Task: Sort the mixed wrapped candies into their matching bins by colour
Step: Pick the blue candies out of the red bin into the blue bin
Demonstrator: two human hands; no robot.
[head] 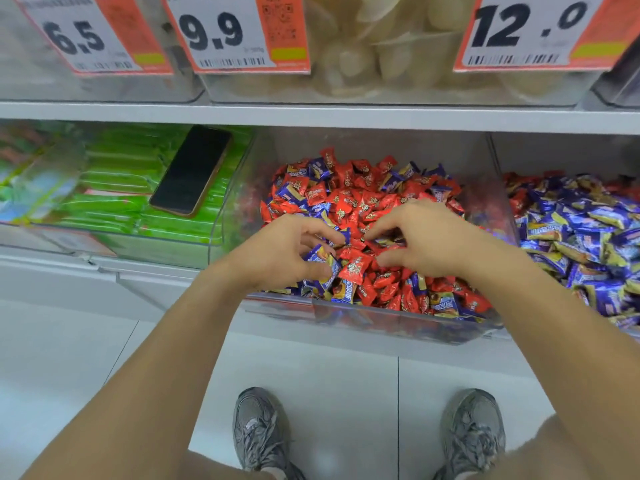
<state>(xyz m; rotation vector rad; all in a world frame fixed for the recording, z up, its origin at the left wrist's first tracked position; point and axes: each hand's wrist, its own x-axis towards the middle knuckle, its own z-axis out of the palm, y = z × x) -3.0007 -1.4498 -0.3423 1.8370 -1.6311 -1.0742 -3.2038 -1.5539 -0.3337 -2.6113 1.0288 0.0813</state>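
Note:
A clear middle bin (408, 327) holds a heap of red candies (360, 202) mixed with blue ones. My left hand (277, 251) is over its front left part and grips several blue candies (323, 263) between curled fingers and thumb. Just to the right, my right hand (426, 230) hovers over the heap with its fingers curled down among the red wrappers; whether it holds one is hidden. The bin on the right (502, 188) is filled mostly with blue candies (581, 237), with a few red ones at its back.
A bin of green packets (114, 174) stands on the left with a black phone (192, 169) lying on top. Upper-shelf bins carry price tags (221, 32). My two grey shoes (259, 431) stand on the tiled floor below.

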